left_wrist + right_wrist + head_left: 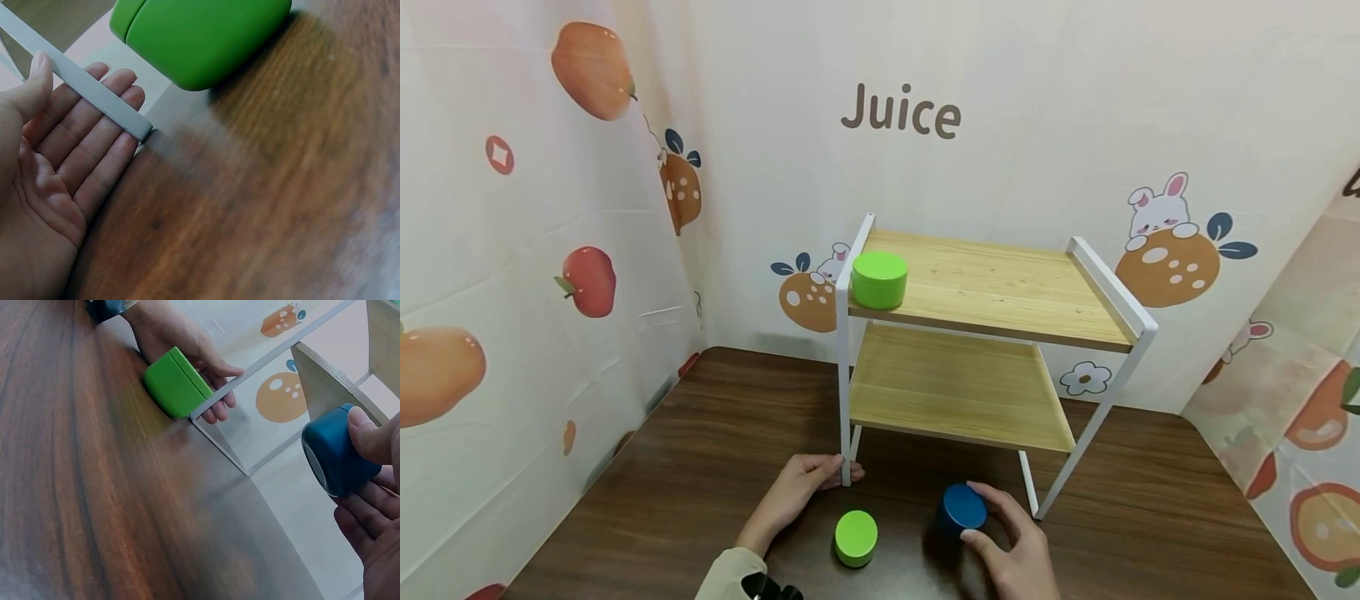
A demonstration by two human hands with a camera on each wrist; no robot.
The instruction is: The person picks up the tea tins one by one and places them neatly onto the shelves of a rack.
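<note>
My right hand [1018, 550] holds a small round blue tin [962, 510] between thumb and fingers. In the right wrist view the blue tin [337, 450] is tilted, its base off the table. At the front left leg [845, 400] of a two-tier shelf is my left hand [801, 492]. The left wrist view shows that leg [94, 90] lying across the fingers, with the thumb on its other side. A lime-green round tin [856, 537] stands on the table between my hands. Another green tin [879, 281] sits at the left end of the upper wooden board [992, 287].
The shelf's lower board [958, 383] carries nothing visible. White side frames, such as the right one [1093, 412], stand on the dark wooden table [737, 408]. Fruit-printed cloth [760, 167] hangs behind and at both sides.
</note>
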